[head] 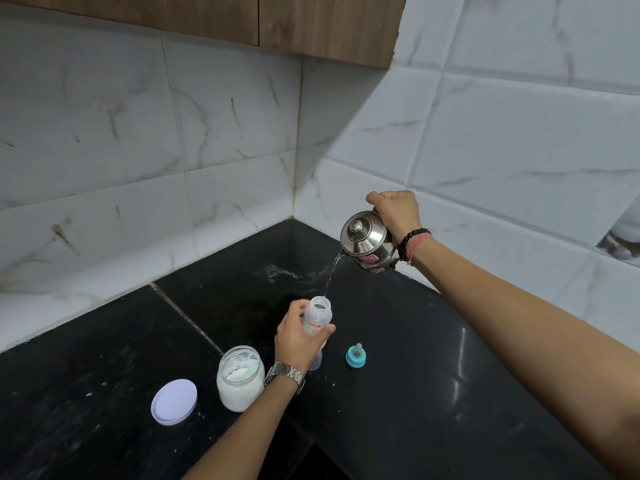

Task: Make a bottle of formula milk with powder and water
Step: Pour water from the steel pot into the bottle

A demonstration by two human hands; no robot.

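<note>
Bottle (pixel 317 323), uncapped, stands on the black counter (pixel 398 393) right of the lid (pixel 174 401) and powder jar (pixel 240 377), the left hand (pixel 298 336) wrapped round it. At right, the right hand (pixel 394 211) grips a tilted steel kettle (pixel 367 240) — a thin stream best kept slow and centred on the mouth.

Dim, even indoor light. The cabinet (pixel 311 26) casts a broad shadow over the tiled wall (pixel 138 133) toward nine o'clock. Small glare spots sit on the black desk (pixel 460 358). Wide-angle bending curves the edges.
</note>
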